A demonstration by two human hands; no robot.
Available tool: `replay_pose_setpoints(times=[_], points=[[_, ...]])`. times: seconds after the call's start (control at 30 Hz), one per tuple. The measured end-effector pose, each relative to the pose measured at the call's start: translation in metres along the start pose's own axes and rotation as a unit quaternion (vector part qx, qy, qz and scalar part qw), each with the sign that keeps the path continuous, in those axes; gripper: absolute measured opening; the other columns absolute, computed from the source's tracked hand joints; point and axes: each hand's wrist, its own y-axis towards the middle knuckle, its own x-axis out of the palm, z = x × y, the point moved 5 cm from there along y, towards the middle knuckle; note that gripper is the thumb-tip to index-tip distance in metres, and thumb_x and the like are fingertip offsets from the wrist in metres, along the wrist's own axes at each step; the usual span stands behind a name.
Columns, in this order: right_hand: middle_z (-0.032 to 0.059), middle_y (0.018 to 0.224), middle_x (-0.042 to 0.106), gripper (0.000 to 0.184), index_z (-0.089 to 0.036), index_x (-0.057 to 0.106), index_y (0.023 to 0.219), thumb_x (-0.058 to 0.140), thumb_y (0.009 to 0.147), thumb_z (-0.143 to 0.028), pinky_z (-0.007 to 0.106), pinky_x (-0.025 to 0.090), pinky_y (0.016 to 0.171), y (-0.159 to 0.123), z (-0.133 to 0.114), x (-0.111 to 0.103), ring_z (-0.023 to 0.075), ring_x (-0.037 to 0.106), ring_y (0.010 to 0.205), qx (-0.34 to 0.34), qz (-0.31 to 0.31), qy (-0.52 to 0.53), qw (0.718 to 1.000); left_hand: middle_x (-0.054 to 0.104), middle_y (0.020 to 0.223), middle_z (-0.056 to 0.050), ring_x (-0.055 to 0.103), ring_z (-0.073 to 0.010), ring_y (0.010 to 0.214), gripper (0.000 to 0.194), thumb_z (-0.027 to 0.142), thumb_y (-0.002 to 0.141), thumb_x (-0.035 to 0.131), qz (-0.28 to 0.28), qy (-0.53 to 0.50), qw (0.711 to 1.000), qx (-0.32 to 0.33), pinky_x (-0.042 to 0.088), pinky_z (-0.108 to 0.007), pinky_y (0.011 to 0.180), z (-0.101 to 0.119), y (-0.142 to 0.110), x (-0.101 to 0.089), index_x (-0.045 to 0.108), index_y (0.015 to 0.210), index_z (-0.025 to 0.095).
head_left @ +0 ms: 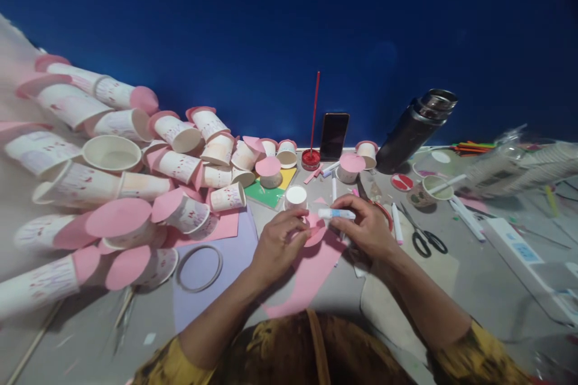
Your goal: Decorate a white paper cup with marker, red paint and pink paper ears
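Between the thumb and fingers of my left hand [282,240] is a round pink paper disc [316,232], held above the table. My right hand [365,227] pinches a small white glue stick [336,214] with a blue label, its near end over the disc. Just beyond my left fingers stands a small white paper cup [296,197]. Under both hands lies a cut sheet of pink paper [311,280]. To the right of my right hand are a white marker [397,224] and black-handled scissors [427,242].
Several decorated paper cups with pink discs [118,218] crowd the left side. A tape ring [199,269] rests on purple paper [192,307]. Along the back stand a phone [334,136] and a dark flask [413,132]. Stacked cups in plastic [515,171] lie at right.
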Motion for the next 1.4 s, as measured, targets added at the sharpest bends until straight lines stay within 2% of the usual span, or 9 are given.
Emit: replay_pose_setpoints(times=[0.17, 0.33, 0.5, 0.7, 0.87, 0.97, 1.17, 1.3, 1.4], points=[[0.0056, 0.096, 0.072, 0.012, -0.023, 0.071, 0.093, 0.073, 0.089, -0.033, 0.035, 0.051, 0.082, -0.001, -0.013, 0.005, 0.0234, 0.066, 0.092, -0.095, -0.038, -0.101, 0.990, 0.077, 0.122, -0.013, 0.068, -0.0275, 0.122, 0.015, 0.025, 0.094, 0.066, 0.005, 0.052, 0.996, 0.067, 0.051, -0.040, 0.105, 0.004, -0.002, 0.001, 0.080, 0.088, 0.022], [0.0062, 0.100, 0.072, 0.010, -0.023, 0.071, 0.099, 0.074, 0.092, -0.029, 0.034, 0.051, 0.083, -0.002, -0.009, 0.006, 0.0231, 0.068, 0.096, -0.125, -0.070, -0.151, 0.978, 0.075, 0.127, -0.014, 0.069, -0.0276, 0.123, 0.015, 0.023, 0.094, 0.066, 0.013, 0.071, 0.994, 0.079, 0.052, -0.040, 0.106, 0.005, -0.003, 0.001, 0.081, 0.090, 0.021], [0.0059, 0.097, 0.071, 0.010, -0.022, 0.069, 0.098, 0.076, 0.093, -0.028, 0.033, 0.053, 0.081, -0.004, -0.009, 0.010, 0.0219, 0.069, 0.091, -0.185, -0.058, -0.167, 0.967, 0.081, 0.107, -0.010, 0.075, -0.0235, 0.104, 0.013, 0.021, 0.093, 0.067, 0.014, 0.032, 0.997, 0.072, 0.056, -0.035, 0.094, 0.005, -0.002, 0.002, 0.078, 0.087, 0.020], [0.0073, 0.091, 0.069, 0.009, -0.020, 0.069, 0.102, 0.072, 0.097, -0.027, 0.032, 0.052, 0.074, -0.015, -0.017, 0.017, 0.0217, 0.066, 0.086, -0.308, -0.015, -0.233, 0.922, 0.084, 0.094, -0.007, 0.078, -0.0240, 0.101, 0.014, 0.019, 0.092, 0.068, 0.025, 0.023, 0.997, 0.065, 0.058, -0.033, 0.088, 0.001, -0.002, 0.003, 0.080, 0.085, 0.021], [0.0069, 0.084, 0.066, 0.016, -0.018, 0.072, 0.096, 0.064, 0.103, -0.031, 0.030, 0.044, 0.064, -0.022, -0.023, 0.026, 0.0194, 0.058, 0.076, -0.338, -0.009, -0.353, 0.873, 0.084, 0.091, -0.006, 0.079, -0.0239, 0.097, 0.014, 0.018, 0.090, 0.069, 0.040, 0.014, 0.998, 0.041, 0.059, -0.033, 0.087, -0.003, -0.004, 0.004, 0.082, 0.085, 0.021], [0.0062, 0.081, 0.067, 0.023, -0.018, 0.072, 0.088, 0.059, 0.104, -0.027, 0.030, 0.040, 0.063, -0.024, -0.025, 0.029, 0.0183, 0.055, 0.074, -0.350, 0.007, -0.376, 0.858, 0.084, 0.090, -0.006, 0.079, -0.0229, 0.092, 0.013, 0.020, 0.088, 0.071, 0.044, -0.005, 0.999, 0.013, 0.059, -0.032, 0.086, -0.006, -0.004, 0.004, 0.083, 0.084, 0.021], [0.0072, 0.084, 0.068, 0.012, -0.017, 0.073, 0.099, 0.067, 0.101, -0.028, 0.031, 0.047, 0.067, -0.023, -0.021, 0.025, 0.0192, 0.060, 0.077, -0.357, 0.009, -0.298, 0.885, 0.084, 0.089, -0.005, 0.077, -0.0210, 0.084, 0.012, 0.023, 0.086, 0.073, 0.028, -0.048, 0.998, -0.037, 0.058, -0.029, 0.080, -0.010, -0.002, 0.003, 0.083, 0.081, 0.021], [0.0061, 0.083, 0.069, 0.014, -0.019, 0.071, 0.103, 0.070, 0.100, -0.034, 0.031, 0.049, 0.064, -0.022, -0.019, 0.020, 0.0192, 0.063, 0.076, -0.346, 0.025, -0.245, 0.905, 0.083, 0.086, -0.004, 0.076, -0.0195, 0.079, 0.012, 0.024, 0.087, 0.073, 0.008, -0.055, 0.998, -0.034, 0.058, -0.029, 0.079, -0.008, -0.002, 0.005, 0.084, 0.083, 0.021], [0.0065, 0.083, 0.069, 0.015, -0.019, 0.070, 0.102, 0.071, 0.099, -0.033, 0.031, 0.049, 0.064, -0.022, -0.019, 0.021, 0.0197, 0.063, 0.076, -0.350, 0.039, -0.242, 0.904, 0.083, 0.084, -0.004, 0.076, -0.0192, 0.078, 0.013, 0.022, 0.088, 0.072, 0.006, -0.045, 0.999, -0.020, 0.057, -0.029, 0.078, -0.006, -0.002, 0.006, 0.083, 0.082, 0.021]])
